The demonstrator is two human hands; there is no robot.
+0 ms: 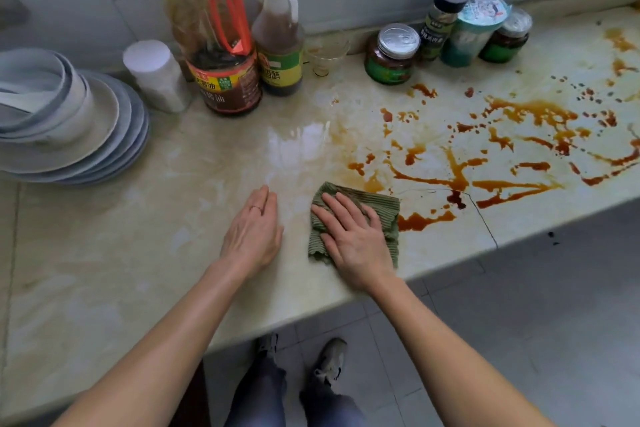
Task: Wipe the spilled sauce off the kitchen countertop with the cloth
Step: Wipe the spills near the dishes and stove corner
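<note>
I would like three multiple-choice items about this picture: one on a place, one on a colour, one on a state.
1. Where is the green ribbed cloth?
A. on the floor tiles
B. on the pale marbled countertop, under the right hand
C. on the window sill

2. What colour is the spilled sauce?
A. white
B. blue
C. brown-orange

3. How is the left hand?
A. curled into a fist
B. flat, fingers straight, holding nothing
C. gripping a bottle

Key:
1 B, the right hand presses the cloth onto the countertop.
2 C, brown-orange streaks spread to the right of the cloth.
3 B, it rests open beside the cloth.
</note>
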